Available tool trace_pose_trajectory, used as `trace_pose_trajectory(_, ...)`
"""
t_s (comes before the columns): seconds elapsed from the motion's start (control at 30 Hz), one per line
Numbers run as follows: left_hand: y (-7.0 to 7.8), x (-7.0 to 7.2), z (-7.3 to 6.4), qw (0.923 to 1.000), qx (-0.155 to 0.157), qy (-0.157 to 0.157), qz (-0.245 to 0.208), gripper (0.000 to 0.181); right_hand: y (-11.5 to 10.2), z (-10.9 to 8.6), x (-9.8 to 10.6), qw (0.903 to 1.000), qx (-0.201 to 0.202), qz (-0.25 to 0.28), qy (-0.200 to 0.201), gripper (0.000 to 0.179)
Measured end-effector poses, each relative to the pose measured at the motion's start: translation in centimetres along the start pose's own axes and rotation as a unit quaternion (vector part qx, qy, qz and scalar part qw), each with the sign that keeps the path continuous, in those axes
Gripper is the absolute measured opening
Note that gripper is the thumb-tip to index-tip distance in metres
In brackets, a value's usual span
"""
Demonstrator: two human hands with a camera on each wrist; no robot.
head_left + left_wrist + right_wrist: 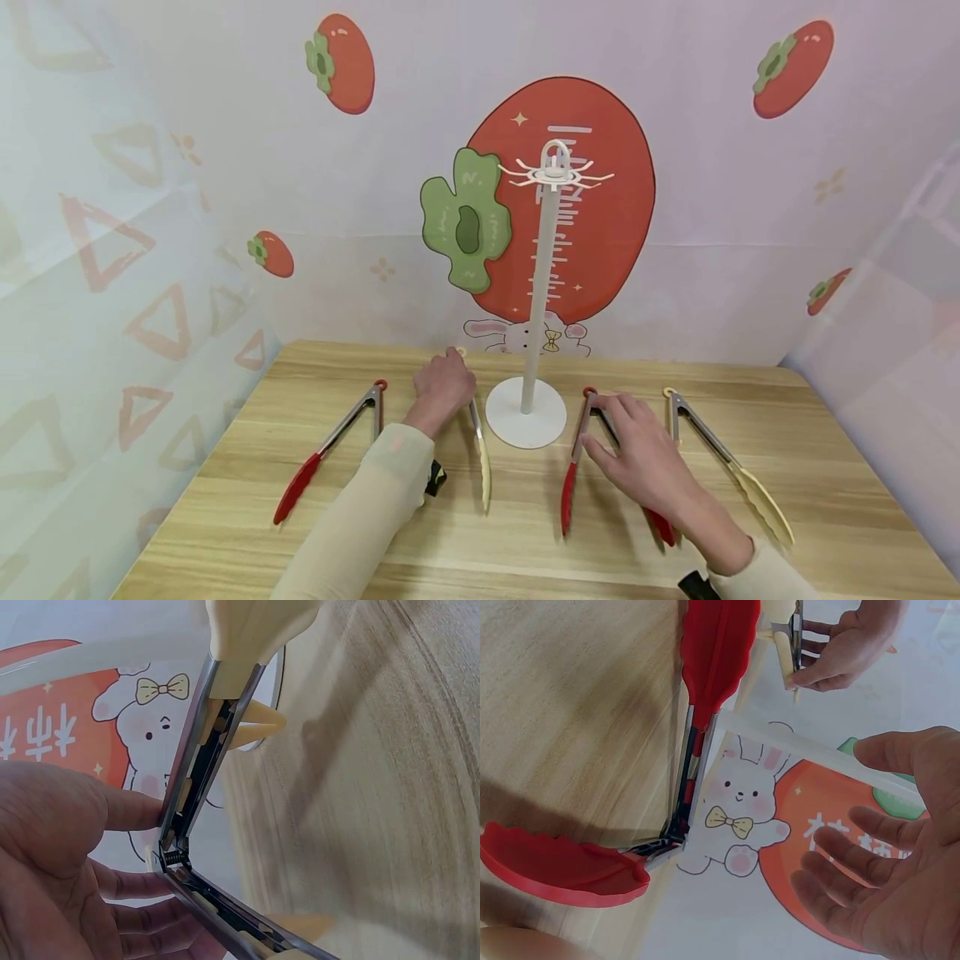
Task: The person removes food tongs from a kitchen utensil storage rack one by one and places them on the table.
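My left hand (444, 385) is at the hinge end of a pair of cream-tipped tongs (483, 471), left of the white stand. In the left wrist view, the thumb and fingers pinch these spread tongs (191, 776) around the hinge. To the right of the stand, my right hand (643, 450) is held over red-tipped tongs (570, 492), partly covering one leg. The right wrist view has that hand (900, 855) with fingers loosely spread and apart from the tongs (720, 652), whose legs stand wide.
A white stand (542, 283) with a ring of hooks on top rises from a round base (510, 429) near the table's back. Another red-tipped pair of tongs (300, 487) lies at left, another cream-tipped pair (761, 500) at right. A printed backdrop (697, 317) borders the wooden table (225, 517).
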State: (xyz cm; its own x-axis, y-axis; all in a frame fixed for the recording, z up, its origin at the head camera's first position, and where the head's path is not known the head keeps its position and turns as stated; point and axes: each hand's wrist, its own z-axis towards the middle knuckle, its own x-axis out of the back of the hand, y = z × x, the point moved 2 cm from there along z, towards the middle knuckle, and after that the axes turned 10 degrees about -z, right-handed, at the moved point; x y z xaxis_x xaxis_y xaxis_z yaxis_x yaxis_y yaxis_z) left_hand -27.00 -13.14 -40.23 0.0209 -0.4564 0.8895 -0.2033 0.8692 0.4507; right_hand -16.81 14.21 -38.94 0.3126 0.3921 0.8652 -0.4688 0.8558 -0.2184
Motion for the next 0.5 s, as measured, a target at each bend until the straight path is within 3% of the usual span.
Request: trace_pose_trajectory(0.5, -0.29, -0.65, 0.79, 0.9995, 0.007, -0.027, 0.012, 0.035, -0.51, -0.38, 0.16, 0.9997, 0.015, -0.014, 0.015, 0.054)
